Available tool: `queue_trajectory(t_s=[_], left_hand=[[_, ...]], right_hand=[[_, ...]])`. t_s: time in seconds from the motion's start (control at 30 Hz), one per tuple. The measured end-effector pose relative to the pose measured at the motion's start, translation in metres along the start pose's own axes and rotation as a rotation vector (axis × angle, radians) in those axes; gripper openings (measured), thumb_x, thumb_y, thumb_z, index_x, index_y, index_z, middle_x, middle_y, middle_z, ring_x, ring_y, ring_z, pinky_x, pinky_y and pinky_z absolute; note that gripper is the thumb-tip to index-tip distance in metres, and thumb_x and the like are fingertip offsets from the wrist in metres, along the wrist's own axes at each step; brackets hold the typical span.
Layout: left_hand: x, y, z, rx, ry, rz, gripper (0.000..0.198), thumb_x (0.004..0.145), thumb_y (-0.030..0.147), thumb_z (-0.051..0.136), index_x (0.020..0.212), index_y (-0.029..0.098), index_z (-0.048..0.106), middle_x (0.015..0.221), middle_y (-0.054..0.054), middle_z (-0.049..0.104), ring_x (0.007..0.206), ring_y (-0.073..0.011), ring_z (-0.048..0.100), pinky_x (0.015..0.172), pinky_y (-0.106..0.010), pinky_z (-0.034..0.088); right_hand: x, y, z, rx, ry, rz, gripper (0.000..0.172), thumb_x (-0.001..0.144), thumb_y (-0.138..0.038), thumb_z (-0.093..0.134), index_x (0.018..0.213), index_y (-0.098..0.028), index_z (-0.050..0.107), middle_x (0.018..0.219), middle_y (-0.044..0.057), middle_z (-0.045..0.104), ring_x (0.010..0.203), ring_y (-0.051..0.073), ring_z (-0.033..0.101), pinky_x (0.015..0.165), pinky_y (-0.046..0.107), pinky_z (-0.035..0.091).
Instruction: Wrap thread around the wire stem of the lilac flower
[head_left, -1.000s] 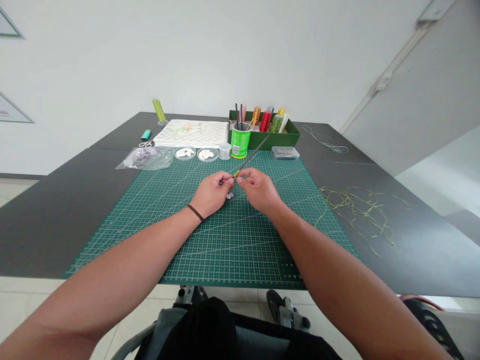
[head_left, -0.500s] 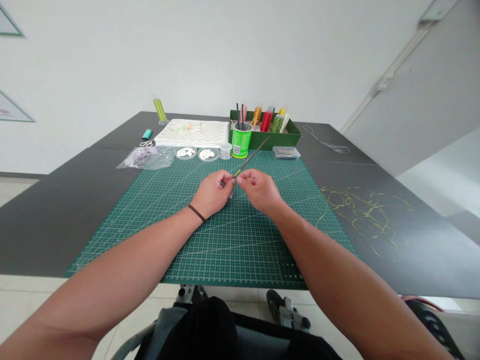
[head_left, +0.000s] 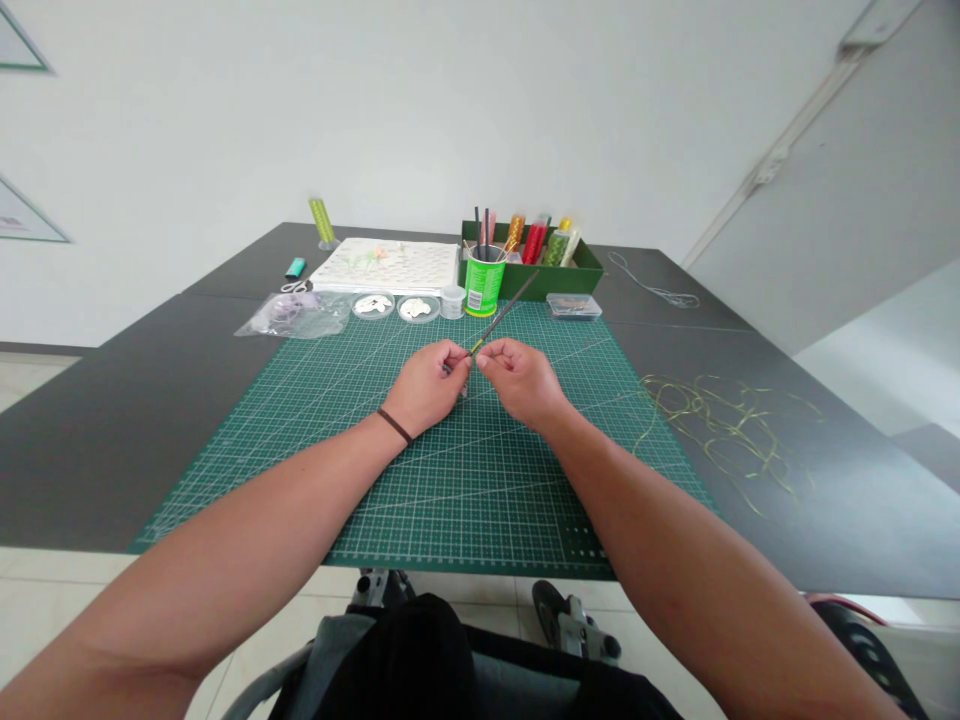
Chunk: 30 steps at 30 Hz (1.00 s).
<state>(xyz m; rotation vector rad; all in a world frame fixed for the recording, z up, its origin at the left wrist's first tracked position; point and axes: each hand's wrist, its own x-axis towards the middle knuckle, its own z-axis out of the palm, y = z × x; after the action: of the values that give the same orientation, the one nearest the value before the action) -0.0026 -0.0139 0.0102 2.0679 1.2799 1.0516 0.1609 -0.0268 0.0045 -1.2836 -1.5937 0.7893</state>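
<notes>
A thin dark stick [head_left: 510,306] slants up and to the right from between my hands, with a yellow-green band near its lower end. My left hand [head_left: 433,382] is closed on that lower end. Close beside it, my right hand [head_left: 522,380] is pinched at the band, its fingertips pressed together; whatever they hold is too small to make out. Both hands are over the green cutting mat [head_left: 480,510]. A tangle of yellow-green thread [head_left: 705,410] lies to the right, partly on the mat.
Behind my hands stand a green can [head_left: 484,283] with dark sticks, a green box [head_left: 592,282] of coloured tubes, small white dishes [head_left: 418,309] and a clear case [head_left: 574,306]. A plastic bag [head_left: 292,314], scissors [head_left: 295,287] and white board [head_left: 386,264] are at the back left.
</notes>
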Motion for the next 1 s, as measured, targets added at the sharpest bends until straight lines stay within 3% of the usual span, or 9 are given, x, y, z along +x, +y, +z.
queue_trajectory(t_s=[0.3,1.0], left_hand=[[0.0,0.002,0.0,-0.228,-0.028,-0.133,0.011,0.089,0.027,0.061,0.081,0.019,0.064,0.072,0.0,0.072,0.061,-0.0132,0.066,0.065,-0.027,0.05],[0.003,-0.009,0.008,-0.499,-0.091,-0.217,0.013,0.084,0.027,0.062,0.078,0.016,0.065,0.072,0.0,0.069,0.062,-0.0115,0.058,0.064,-0.026,0.045]], right_hand=[[0.001,0.0,0.0,-0.018,0.011,0.029,0.014,0.086,-0.033,0.059,0.081,-0.02,0.059,0.053,-0.008,0.041,0.048,0.01,0.035,0.048,0.027,0.026],[0.002,-0.002,-0.001,-0.022,0.016,0.061,0.013,0.085,-0.032,0.059,0.08,-0.021,0.059,0.052,-0.008,0.04,0.047,0.01,0.034,0.047,0.027,0.026]])
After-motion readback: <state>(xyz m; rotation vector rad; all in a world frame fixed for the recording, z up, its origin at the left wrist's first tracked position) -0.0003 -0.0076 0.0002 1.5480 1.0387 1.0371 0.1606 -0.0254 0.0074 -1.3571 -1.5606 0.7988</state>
